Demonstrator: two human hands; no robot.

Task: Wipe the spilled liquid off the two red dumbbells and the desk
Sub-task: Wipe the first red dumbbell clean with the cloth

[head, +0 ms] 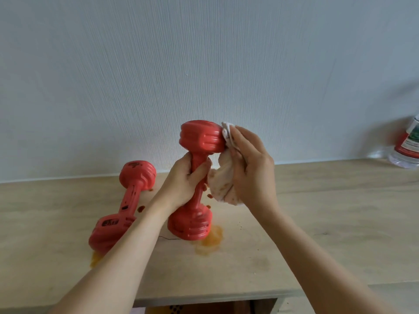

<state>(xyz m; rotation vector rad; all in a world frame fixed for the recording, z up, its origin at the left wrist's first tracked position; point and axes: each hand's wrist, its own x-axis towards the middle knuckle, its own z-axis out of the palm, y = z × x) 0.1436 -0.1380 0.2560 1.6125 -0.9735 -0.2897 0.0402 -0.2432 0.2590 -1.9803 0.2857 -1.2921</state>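
While our left hand [188, 177] curled its fingers and thumb around the narrow handle of the upright dumbbell [196, 177], our right hand [248, 164] pinched a crumpled cloth [221, 182] and pressed its upper fold against the side of the top head. That dumbbell stood tilted slightly, its lower head resting on the table [317, 211] near the middle, its upper head raised in front of the wall [204, 53]. Both heads were chunky and rounded with moulded ridges running around them, the red surface smooth and faintly glossy like a plastic or rubber coating. Dark spots clung to the handle and the lower head.

We saw the cloth was white and soft, bunched into loose folds and hanging below our palm, blotched with orange-brown stains.

We had the second dumbbell [123, 205] lying on its side to the left, apart from the first, one head towards the wall and the other towards us, partly behind our left forearm. It had the same ridged red shape, with dark smears across its heads and handle.

An orange puddle [210, 242] spread thinly over the pale, matte wood-grain table beside the standing dumbbell's base, and a smaller patch [95, 260] showed under the near head of the lying one. Small dark-red drops [141, 208] dotted the table between them.

A clear plastic bottle [407, 143] with a red-and-white label stood at the far right, blurred. The wall had a fine, streaky white texture.
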